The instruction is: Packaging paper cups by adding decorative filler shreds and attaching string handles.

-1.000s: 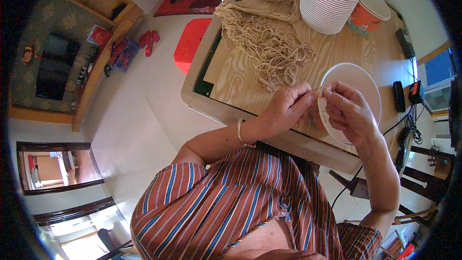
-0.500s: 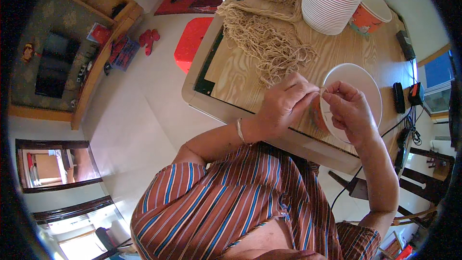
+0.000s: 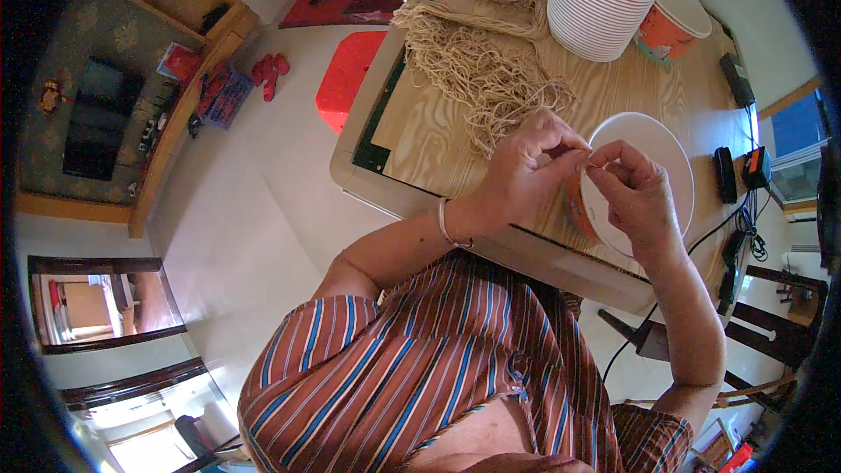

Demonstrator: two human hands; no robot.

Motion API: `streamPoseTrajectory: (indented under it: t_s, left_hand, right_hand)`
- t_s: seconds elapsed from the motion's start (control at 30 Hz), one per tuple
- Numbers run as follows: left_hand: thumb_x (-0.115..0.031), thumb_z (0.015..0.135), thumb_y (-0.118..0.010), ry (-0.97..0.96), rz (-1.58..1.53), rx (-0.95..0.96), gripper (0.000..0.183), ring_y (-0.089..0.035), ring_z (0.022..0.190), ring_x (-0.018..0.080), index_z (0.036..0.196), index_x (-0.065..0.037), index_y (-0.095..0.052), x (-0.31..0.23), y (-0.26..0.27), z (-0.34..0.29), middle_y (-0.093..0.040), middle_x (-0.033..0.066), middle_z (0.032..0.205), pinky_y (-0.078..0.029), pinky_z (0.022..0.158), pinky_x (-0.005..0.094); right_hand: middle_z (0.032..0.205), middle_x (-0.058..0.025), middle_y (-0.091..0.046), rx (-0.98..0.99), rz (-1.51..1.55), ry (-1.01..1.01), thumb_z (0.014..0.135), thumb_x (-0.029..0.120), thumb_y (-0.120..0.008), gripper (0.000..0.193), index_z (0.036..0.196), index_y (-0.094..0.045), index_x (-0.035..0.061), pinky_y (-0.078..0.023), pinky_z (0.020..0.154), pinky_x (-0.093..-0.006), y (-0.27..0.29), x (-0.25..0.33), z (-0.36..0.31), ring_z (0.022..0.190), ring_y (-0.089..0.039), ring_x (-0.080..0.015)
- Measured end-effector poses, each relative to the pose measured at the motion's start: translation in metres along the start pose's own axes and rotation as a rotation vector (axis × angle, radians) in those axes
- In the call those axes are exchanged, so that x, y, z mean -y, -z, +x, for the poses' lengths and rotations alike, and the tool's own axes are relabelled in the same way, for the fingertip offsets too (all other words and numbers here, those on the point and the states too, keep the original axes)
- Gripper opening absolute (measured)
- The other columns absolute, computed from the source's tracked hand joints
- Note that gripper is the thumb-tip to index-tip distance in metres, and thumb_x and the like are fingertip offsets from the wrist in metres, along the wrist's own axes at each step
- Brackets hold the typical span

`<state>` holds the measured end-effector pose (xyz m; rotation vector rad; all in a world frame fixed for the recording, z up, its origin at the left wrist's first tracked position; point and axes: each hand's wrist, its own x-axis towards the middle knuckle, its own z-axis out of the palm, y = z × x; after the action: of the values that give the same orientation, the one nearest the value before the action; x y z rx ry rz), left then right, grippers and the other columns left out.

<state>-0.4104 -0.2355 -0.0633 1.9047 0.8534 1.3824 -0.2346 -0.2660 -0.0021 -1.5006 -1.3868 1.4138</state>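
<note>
Above the near rim of a wide white paper tub (image 3: 664,153) with an orange printed side, my two hands meet fingertip to fingertip. My left hand (image 3: 530,171), with a bracelet at the wrist, pinches with thumb and forefinger. Opposite it, my right hand (image 3: 638,197) is also closed in a pinch. Between the fingertips there is a small bit of thin pale string, mostly covered by the fingers. Just beyond my left hand lies a loose, tangled heap of beige string (image 3: 477,70), spread over the wooden tabletop (image 3: 420,136).
A tall stack of white paper tubs (image 3: 604,0) stands at the back, beside a single orange-printed tub (image 3: 673,26). Black adapters (image 3: 757,171) and cables lie along the right edge. A red stool (image 3: 350,79) is left of the table.
My left hand has shifted slightly, its fingers more arched with a gap between thumb and forefinger. My right hand's fingers have turned a little downward. The tub and string heap stay put.
</note>
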Motion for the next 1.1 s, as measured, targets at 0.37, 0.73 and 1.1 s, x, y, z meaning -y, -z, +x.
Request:
streamPoseTrajectory:
  t_s: [0.37,0.73,1.1]
  left_hand:
    - [-0.011,0.090,-0.064,0.483,-0.562,0.024,0.010,-0.056,0.072,0.0064,0.096,-0.004,-0.061,-0.001,-0.009,-0.006,-0.057,0.0003,0.087,-0.048,0.066,0.0220]
    - [-0.007,0.088,-0.063,0.300,-0.248,-0.024,0.009,-0.061,0.078,0.0107,0.095,-0.002,-0.062,-0.005,-0.006,-0.017,-0.062,0.0034,0.087,-0.050,0.071,0.0251]
    - [-0.003,0.084,-0.065,-0.029,0.042,-0.054,0.013,-0.065,0.089,0.0213,0.097,-0.001,-0.066,-0.014,-0.002,-0.023,-0.066,0.0107,0.093,-0.050,0.078,0.0311]
  right_hand:
    - [0.069,0.0049,-0.057,-0.066,-0.074,0.104,0.088,0.010,-0.064,0.007,0.087,-0.061,0.0039,-0.039,0.053,-0.0193,-0.007,-0.008,0.002,0.063,-0.049,-0.0013]
    - [0.064,0.0065,-0.054,-0.061,0.005,-0.056,0.088,0.015,-0.064,0.008,0.087,-0.062,0.0075,-0.029,0.040,-0.0194,-0.012,0.003,-0.005,0.051,-0.041,-0.0016]
    - [0.064,0.0064,-0.054,-0.057,0.093,-0.100,0.088,0.017,-0.065,0.008,0.087,-0.063,0.0093,-0.028,0.038,-0.0190,-0.013,0.004,-0.007,0.046,-0.039,-0.0013]
